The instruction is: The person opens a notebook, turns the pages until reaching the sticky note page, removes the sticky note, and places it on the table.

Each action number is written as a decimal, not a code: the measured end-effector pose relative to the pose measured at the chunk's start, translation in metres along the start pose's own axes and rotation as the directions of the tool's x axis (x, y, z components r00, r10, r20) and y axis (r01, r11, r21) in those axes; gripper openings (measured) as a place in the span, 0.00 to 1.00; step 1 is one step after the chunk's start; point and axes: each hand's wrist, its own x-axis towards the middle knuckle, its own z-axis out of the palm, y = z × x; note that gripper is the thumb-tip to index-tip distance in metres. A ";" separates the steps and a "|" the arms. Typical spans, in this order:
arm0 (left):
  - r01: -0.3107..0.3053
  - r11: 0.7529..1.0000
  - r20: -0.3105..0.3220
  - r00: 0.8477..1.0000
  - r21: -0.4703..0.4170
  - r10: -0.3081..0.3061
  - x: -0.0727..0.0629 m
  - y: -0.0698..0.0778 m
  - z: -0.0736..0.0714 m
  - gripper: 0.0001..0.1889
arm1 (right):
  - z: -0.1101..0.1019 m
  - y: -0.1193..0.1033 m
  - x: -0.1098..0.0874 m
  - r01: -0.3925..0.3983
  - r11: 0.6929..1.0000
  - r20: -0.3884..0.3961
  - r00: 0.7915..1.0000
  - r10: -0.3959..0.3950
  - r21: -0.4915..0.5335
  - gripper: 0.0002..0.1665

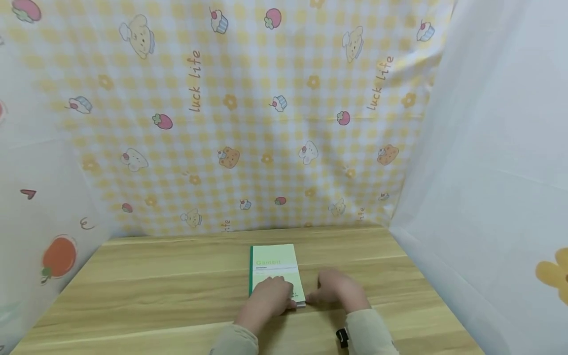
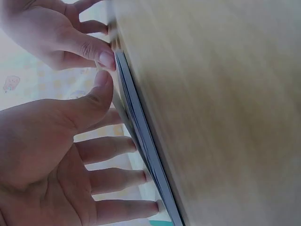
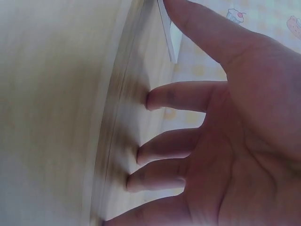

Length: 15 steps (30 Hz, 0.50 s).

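Note:
A pale green notebook (image 1: 276,254) with a dark green spine lies on the wooden table, "Gambit" printed on its cover. Over its near end is my left hand (image 1: 271,296). In the left wrist view that hand's spread fingers (image 2: 115,181) rest on the cover, and the thumb is at the cover's near edge, beside a corner that stands slightly away from the pages (image 2: 141,127). My right hand (image 1: 335,288) is just right of the notebook, somewhat blurred. Its thumb (image 3: 202,23) touches the notebook's near right corner, while its fingertips rest on the table.
The wooden table (image 1: 155,286) extends around the notebook on both sides. Behind it hangs a yellow checked cloth (image 1: 266,133) with cartoon prints, and pale sheets flank the left and right. A black clip-like item (image 1: 342,338) is beside the right sleeve.

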 end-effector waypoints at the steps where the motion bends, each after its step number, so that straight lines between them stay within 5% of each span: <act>1: 0.005 1.000 0.005 1.000 0.003 -0.005 -0.001 0.001 0.000 0.14 | 0.000 0.000 0.000 0.002 1.000 0.002 1.000 -0.002 0.001 0.23; 7: 0.008 1.000 0.025 1.000 0.002 -0.008 -0.002 0.000 0.003 0.14 | 0.001 0.002 0.000 0.008 1.000 0.011 1.000 -0.008 -0.013 0.25; 15: -0.061 0.998 -0.032 0.998 0.029 0.062 0.000 -0.006 0.002 0.11 | -0.001 0.000 -0.001 -0.006 1.000 0.007 1.000 0.006 -0.021 0.28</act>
